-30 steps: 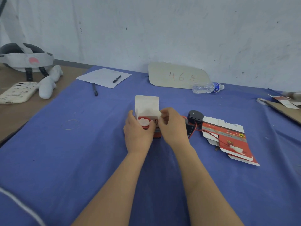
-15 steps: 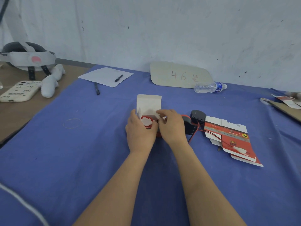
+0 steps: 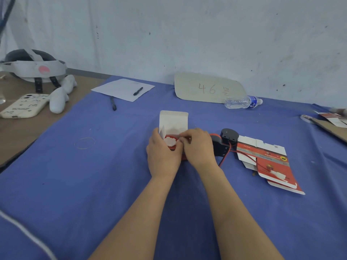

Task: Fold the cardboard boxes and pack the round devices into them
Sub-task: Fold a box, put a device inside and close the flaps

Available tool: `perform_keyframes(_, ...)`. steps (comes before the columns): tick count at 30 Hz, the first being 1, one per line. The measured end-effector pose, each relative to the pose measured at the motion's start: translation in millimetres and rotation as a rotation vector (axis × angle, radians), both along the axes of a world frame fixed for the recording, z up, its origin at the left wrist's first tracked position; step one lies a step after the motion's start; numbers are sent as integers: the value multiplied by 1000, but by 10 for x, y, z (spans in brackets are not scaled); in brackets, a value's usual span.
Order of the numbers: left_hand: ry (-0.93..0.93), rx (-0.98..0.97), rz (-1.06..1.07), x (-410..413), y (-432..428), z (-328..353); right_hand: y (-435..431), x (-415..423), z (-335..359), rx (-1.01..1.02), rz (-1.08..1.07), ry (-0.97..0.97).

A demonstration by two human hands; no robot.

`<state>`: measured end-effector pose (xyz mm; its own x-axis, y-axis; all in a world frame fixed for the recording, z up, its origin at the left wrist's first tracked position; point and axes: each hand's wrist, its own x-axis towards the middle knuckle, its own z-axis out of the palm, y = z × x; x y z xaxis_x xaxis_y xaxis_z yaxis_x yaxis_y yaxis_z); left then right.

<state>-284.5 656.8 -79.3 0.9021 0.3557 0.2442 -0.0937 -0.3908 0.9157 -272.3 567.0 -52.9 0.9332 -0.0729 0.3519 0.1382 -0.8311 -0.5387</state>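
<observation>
A small red-and-white cardboard box stands in the middle of the blue cloth with its white lid flap up. Inside shows a round red device with a white centre. My left hand grips the box's left side. My right hand pinches the small flap on the box's right side, folding it inward. Just to the right lie two black round devices with red and black wires. The wires run onto a flat unfolded red-and-white box.
A clear rubber band lies left of the box. At the back are paper with a pen, a second pen, a cardboard sign and a water bottle. A phone and headset sit far left.
My right hand has moved a little left over the box's opening, bringing the side flap inward. My left hand keeps its hold.
</observation>
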Motion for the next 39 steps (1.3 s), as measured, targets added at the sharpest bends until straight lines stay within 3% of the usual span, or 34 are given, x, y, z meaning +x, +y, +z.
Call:
perform_keyframes(9, 1, -32, -26, -14, 12, 20, -29, -68, 109, -226, 10, 134)
perform_keyframes(16, -25, -288, -33, -43, 3, 102, 142, 50, 256, -309, -93, 304)
perform_keyframes(19, -8, -358, -21, -9, 34, 86, 152, 64, 237, -226, -137, 310)
perform_keyframes(26, -11, -161, -62, 7, 45, 54, -11, 2, 149, -184, -236, 152)
perform_keyframes(34, -7, -173, -34, 32, 55, 14, -91, -117, 78, 440, 18, -147)
perform_keyframes(36, -10, -163, -41, 24, 69, 18, -128, -104, 55, 443, 38, -69)
perform_keyframes(39, -5, -172, -48, 33, 83, 19, -109, -108, -39, 275, 92, 6)
